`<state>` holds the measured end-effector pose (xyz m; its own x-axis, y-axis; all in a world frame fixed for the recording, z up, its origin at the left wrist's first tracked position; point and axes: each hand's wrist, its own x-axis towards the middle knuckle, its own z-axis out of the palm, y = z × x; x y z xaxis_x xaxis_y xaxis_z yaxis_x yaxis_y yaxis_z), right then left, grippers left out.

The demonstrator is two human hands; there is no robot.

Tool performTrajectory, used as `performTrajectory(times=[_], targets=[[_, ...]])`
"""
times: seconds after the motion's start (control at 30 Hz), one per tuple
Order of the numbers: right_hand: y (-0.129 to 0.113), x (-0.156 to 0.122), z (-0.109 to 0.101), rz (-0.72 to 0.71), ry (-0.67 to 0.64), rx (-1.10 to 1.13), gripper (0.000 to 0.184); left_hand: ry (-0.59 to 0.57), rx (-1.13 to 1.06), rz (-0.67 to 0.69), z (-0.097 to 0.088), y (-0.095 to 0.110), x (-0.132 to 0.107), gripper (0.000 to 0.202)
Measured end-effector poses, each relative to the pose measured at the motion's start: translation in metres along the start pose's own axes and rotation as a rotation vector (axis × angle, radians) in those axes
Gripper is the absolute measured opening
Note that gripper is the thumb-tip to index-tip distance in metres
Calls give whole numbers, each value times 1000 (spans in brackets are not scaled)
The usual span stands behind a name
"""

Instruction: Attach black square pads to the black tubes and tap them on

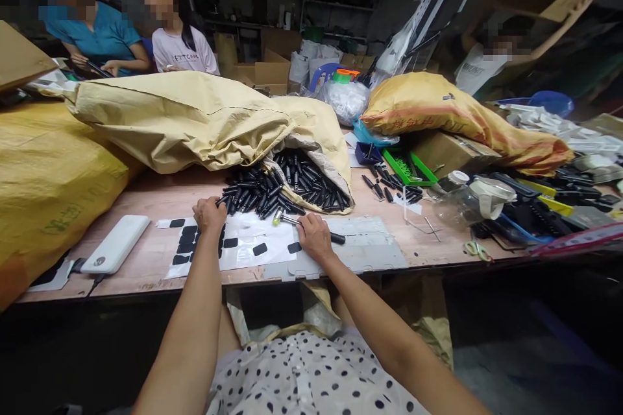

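My left hand (209, 214) is closed at the near edge of a heap of small black cylindrical parts (285, 188), its fingers on one of them. The heap spills from the mouth of a tan paper sack (189, 120) lying on the wooden table (160, 198). My right hand (315, 237) is closed around a thin tool with a black handle and a yellow-green tip (292, 220). Both hands rest over a white sheet (248, 248) carrying several black sticker pads.
A white power bank (117, 243) lies at the left by a big yellow sack (46, 181). A green tray (406, 167), another yellow sack (457, 117), a clear bottle (450, 198) and black parts crowd the right. Two people sit at the far left, another at the far right.
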<state>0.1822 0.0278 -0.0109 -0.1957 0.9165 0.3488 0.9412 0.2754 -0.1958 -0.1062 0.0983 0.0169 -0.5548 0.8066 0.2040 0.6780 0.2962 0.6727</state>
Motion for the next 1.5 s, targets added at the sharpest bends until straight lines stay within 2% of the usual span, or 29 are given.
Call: performTrajectory(times=[0.07, 0.17, 0.27, 0.33, 0.43, 0.5, 0.6, 0.8, 1.1, 1.37, 1.5], targets=[[0, 0, -1, -1, -8, -2, 18, -18, 6, -11, 2, -5, 1, 6], [0, 1, -1, -4, -11, -7, 19, 0, 3, -17, -4, -10, -3, 4], [0, 1, -1, -4, -13, -10, 19, 24, -16, 75, -14, -10, -20, 12], [1, 1, 0, -10, -19, -10, 20, -55, -43, 221, -14, -5, -41, 17], [2, 1, 0, -6, -25, -13, 21, -290, -67, 426, -5, 6, -81, 18], [3, 0, 0, 1, -27, -16, 22, -391, -54, 468, 5, 12, -103, 17], [2, 1, -1, 5, -35, -24, 24, -410, -26, 474, 15, 16, -118, 18], [1, -1, -11, 10, -40, 40, 25, -424, -28, 484, 14, 15, -114, 18], [-8, -27, -35, 103, 11, 282, 28, -480, -27, 419, 14, 17, -111, 20], [-12, -34, -31, 146, -85, 331, 25, -494, -1, 404, 14, 19, -110, 21], [-16, -33, -32, 143, -62, 350, 25, -502, 3, 397, 14, 20, -111, 20]])
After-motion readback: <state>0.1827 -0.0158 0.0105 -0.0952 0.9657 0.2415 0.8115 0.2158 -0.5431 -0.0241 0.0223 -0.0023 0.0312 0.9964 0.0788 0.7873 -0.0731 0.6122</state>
